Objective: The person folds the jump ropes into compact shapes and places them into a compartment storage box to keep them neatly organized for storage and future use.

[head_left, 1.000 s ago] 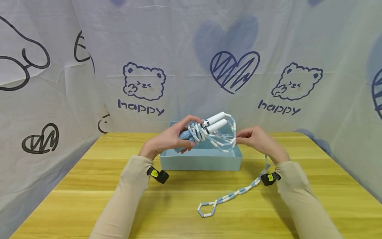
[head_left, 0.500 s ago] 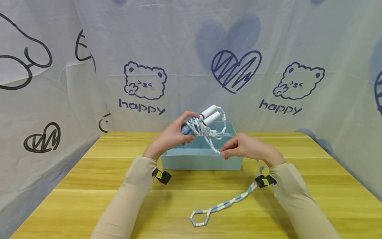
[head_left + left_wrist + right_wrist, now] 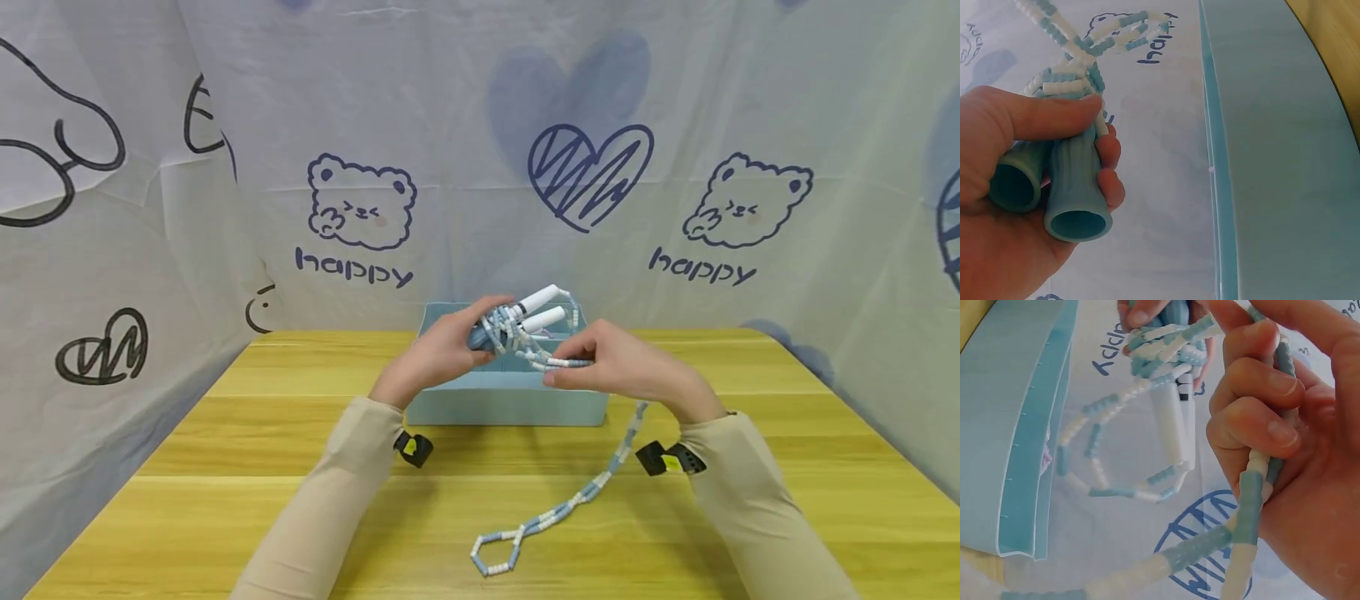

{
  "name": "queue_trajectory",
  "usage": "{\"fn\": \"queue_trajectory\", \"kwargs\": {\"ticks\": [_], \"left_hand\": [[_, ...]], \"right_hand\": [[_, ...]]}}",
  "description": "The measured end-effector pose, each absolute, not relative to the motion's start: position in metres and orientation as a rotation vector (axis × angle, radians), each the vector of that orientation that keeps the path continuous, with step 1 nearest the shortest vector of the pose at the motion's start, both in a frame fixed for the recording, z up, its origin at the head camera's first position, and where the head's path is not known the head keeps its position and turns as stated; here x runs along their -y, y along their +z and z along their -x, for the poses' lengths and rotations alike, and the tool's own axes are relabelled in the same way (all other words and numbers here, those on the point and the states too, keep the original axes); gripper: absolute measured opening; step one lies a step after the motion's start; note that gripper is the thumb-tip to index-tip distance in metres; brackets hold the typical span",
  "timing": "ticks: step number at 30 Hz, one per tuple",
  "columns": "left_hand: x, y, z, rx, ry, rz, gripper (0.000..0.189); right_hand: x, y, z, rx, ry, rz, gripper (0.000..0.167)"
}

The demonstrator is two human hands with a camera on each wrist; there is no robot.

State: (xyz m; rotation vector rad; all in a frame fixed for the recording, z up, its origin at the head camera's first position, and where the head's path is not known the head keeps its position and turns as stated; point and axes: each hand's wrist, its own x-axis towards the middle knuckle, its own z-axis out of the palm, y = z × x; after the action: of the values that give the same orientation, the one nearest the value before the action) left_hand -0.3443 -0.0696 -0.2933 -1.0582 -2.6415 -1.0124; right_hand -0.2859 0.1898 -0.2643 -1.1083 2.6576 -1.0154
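My left hand [image 3: 442, 352] grips both handles of a beaded jump rope, thumb across their blue grips [image 3: 1075, 181]. The white handle ends [image 3: 540, 321] point up and right. Blue and white beaded rope [image 3: 506, 327] is wound round the handles in several turns, and a loose loop [image 3: 1094, 450] hangs by the white ends. Right beside them my right hand [image 3: 630, 358] holds a doubled strand [image 3: 1249, 506] under its curled fingers. From that hand the rope's tail [image 3: 555, 515] runs down to the table and finishes in a small loop.
Behind and below the hands, a light blue open box [image 3: 510, 407] stands on the wooden table [image 3: 360, 533]. Its interior is largely covered by the hands and rope. A printed cloth [image 3: 465, 208] hangs behind the table and along its sides.
My right hand has moved left toward the handles, taking the strand with it. The tail's looped end has slid left and nearer on the table. My left hand keeps its grip and tilts slightly.
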Motion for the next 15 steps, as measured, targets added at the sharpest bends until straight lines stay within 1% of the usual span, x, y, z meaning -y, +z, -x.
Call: {"fn": "queue_trajectory", "kwargs": {"ticks": [4, 9, 15], "left_hand": [[0.065, -0.294, 0.342, 2.681, -0.953, 1.08, 0.075], [0.058, -0.296, 0.339, 2.716, -0.815, 1.128, 0.075], [0.053, -0.296, 0.334, 2.696, -0.714, 1.238, 0.068]], "right_hand": [[-0.191, -0.261, 0.283, -2.66, -1.113, 1.112, 0.024], [-0.193, -0.259, 0.282, -2.721, -1.21, 1.056, 0.019], [-0.192, -0.261, 0.288, -2.81, -1.272, 1.049, 0.025]]}}
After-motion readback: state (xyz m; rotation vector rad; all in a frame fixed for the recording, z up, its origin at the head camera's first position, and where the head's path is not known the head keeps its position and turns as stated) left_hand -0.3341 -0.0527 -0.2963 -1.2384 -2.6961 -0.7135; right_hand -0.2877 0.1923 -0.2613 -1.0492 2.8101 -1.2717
